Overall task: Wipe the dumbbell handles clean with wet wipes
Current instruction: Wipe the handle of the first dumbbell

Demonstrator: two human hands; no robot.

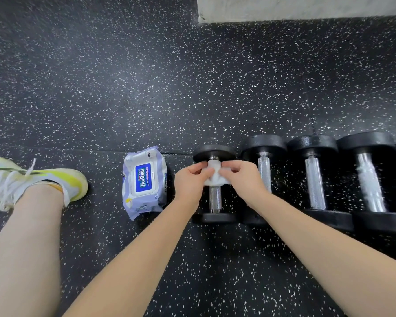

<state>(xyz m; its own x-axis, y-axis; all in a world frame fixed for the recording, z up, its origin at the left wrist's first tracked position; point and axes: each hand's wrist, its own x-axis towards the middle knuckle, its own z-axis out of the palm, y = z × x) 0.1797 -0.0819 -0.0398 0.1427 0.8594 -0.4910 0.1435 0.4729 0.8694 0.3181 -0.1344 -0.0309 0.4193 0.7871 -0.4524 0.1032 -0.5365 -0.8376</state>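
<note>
between both hands, wet wipe

Four dumbbells — one wipes pack.

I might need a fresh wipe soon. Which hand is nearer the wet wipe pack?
Left. The left hand pinches the wipe on the dumbbell handle, just right of the wet wipe pack; the right hand is farther right, beyond the handle.

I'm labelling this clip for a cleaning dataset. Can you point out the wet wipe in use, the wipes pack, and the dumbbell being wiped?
wet wipe (212,177): head view, on the white fold between the hands.
wipes pack (143,180): head view, on its blue label.
dumbbell (215,199): head view, on the bare handle below the wipe.
</note>
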